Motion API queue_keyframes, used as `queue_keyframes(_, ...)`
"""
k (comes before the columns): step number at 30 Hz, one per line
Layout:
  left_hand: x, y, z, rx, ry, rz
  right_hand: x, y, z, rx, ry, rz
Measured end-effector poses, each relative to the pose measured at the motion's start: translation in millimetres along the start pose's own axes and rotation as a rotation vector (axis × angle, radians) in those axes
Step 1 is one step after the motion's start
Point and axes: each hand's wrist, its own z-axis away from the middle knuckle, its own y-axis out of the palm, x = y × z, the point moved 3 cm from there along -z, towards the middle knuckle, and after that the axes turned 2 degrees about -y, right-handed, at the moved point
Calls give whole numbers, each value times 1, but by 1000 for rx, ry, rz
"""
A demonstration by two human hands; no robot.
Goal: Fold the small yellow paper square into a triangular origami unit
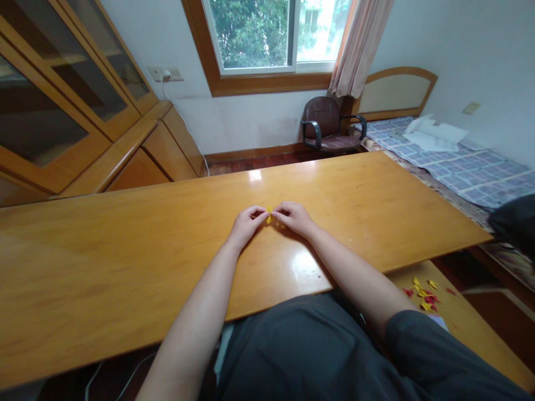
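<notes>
A small piece of yellow folded paper [269, 215] is held between my two hands, just above the wooden table [167, 250]. My left hand [246, 225] pinches its left side with thumb and fingers. On the other side, my right hand [296, 217] pinches it in the same way, and the fingertips of both hands nearly meet. Much of the paper is hidden by the fingers, so its exact folds cannot be made out.
Several small yellow and red folded paper pieces [426, 295] lie on a lower wooden surface [480, 328] at the right. Beyond the table are a brown armchair [324, 122], a bed [468, 161] and a window. A glass-doored cabinet [83, 133] stands at the left.
</notes>
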Motion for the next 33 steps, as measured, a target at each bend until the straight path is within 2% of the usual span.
queue_keyframes(12,-1,0,0,-12,-7,3,-1,-1,1,-2,8,-6)
queue_keyframes(22,4,-2,-2,-41,-33,152,-3,2,0,11,11,-31)
queue_keyframes(26,4,-1,-4,-41,-30,176,0,0,1,-23,-7,-34)
queue_keyframes(33,2,-7,-5,-224,22,37,11,1,4,-61,-118,68)
